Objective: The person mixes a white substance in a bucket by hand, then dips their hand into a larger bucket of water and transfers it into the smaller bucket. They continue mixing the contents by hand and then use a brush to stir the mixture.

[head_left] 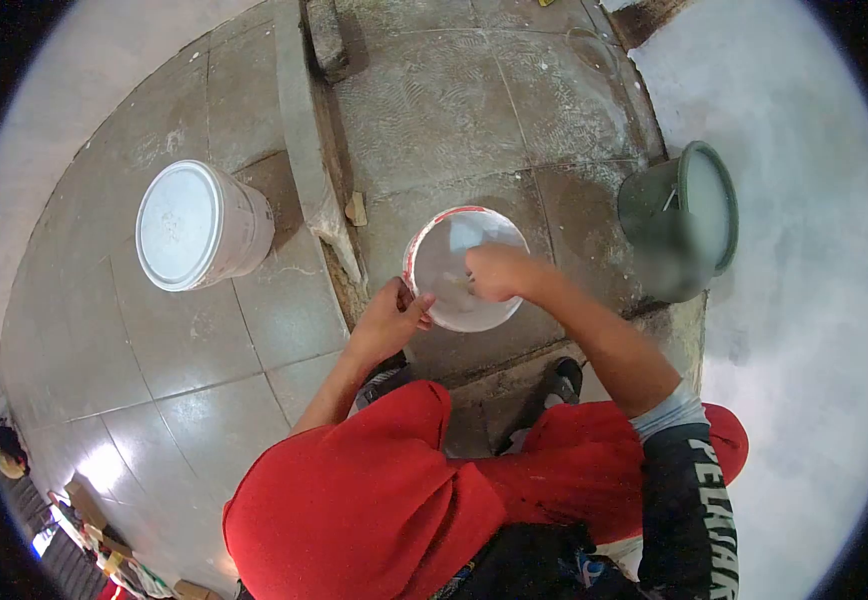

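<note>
A white bucket (476, 322) with red marks along its rim stands on the tiled floor in front of my knees. My left hand (394, 316) grips its near left rim, thumb over the edge and fingers outside. Inside the bucket's mouth is my right hand (499, 272), its fingers curled closed. What those fingers hold, if anything, is hidden by the hand. Pale greyish-white material shows in the bucket, with a lighter patch near the far side.
A lidded white pail (179, 225) stands to the left. At the right, a dark green bucket (644, 205) holds cloudy liquid; a blurred smudge covers part of it. A long board (304, 140) and a small chip (356, 209) lie on the floor between.
</note>
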`<state>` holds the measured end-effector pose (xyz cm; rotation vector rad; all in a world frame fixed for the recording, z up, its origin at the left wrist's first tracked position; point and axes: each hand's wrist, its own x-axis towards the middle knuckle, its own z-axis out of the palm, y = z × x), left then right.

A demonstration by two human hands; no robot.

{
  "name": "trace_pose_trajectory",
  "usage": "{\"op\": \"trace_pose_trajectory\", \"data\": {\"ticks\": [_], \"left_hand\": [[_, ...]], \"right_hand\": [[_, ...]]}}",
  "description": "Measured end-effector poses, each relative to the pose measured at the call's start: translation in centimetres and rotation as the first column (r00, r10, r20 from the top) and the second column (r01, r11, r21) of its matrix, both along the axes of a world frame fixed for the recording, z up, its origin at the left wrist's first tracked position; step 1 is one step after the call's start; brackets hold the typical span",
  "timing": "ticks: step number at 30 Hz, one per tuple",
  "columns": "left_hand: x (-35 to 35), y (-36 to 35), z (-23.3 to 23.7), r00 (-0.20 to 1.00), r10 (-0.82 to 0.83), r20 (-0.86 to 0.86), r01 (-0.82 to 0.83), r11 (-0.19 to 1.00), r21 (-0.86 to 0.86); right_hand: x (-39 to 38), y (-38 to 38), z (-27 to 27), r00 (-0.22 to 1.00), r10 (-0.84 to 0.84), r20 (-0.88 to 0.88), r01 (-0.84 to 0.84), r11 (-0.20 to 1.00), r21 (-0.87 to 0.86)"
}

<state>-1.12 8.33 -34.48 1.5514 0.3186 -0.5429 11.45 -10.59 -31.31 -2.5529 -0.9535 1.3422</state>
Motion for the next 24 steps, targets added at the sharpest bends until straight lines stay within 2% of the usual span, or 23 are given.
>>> {"op": "trace_pose_trajectory", "data": {"ticks": [2,6,8,14,17,21,23,24], "left_hand": [[0.0,0.1,-0.3,0.999,-0.041,-0.021,0.041,0.999,0.026],[0.0,0.1,0.4,0.999,-0.042,-0.026,0.043,0.998,0.041],[0.1,0.0,0.7,0.998,-0.035,-0.045,0.037,0.998,0.055],[-0.2,0.0,-0.5,1.000,-0.016,-0.024,0.016,1.000,-0.022],[-0.3,0.1,-1.0,0.999,-0.042,0.006,0.042,0.999,0.015],[-0.3,-0.2,-0.2,1.000,0.020,0.005,-0.020,1.000,0.016],[-0.3,-0.1,0.0,0.999,0.026,0.035,-0.027,0.999,0.038],[-0.4,-0.1,0.0,0.999,0.027,0.032,-0.029,0.999,0.039]], "right_hand": [[-0.9,0.6,-0.4,0.987,0.067,0.148,-0.060,0.997,-0.052],[-2.9,1.5,-2.1,0.985,0.007,0.175,-0.002,1.000,-0.028],[-4.4,1.1,-4.5,0.917,-0.062,0.393,-0.046,0.965,0.260],[-3.3,1.4,-3.8,0.870,-0.071,0.489,-0.045,0.974,0.220],[-3.1,1.3,-3.0,0.852,-0.014,0.523,-0.074,0.986,0.148],[-3.3,1.3,-2.7,0.791,-0.068,0.608,-0.095,0.968,0.232],[-3.4,1.7,-1.8,0.831,-0.084,0.550,0.024,0.993,0.116],[-3.4,1.4,-1.9,0.833,-0.083,0.548,0.023,0.993,0.116]]}}
